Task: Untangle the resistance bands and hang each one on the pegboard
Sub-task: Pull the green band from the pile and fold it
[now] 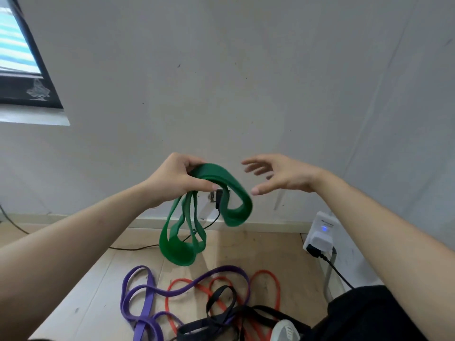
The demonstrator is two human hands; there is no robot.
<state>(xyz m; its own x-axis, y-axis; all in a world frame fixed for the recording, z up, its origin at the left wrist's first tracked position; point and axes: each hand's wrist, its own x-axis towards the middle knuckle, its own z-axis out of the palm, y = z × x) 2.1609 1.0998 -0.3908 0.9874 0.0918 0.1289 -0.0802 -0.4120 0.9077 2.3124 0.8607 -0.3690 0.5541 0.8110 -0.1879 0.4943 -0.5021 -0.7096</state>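
Observation:
My left hand point(176, 179) pinches a wide green resistance band point(236, 193) at chest height in front of a pale wall. The band hangs in several loops, the lowest reaching near the floor. My right hand point(278, 175) hovers just right of the band with fingers spread, touching nothing. On the wooden floor below lie a purple band point(147, 299), a red band point(267, 274) and a black band point(219, 297), all crossing over one another. No pegboard is in view.
A white wall socket with a plug and black cable point(320, 238) sits low on the right wall. Another black cable point(138, 247) runs along the skirting. A dark-framed window point(22, 70) is at upper left. A white shoe point(285, 331) shows at the bottom.

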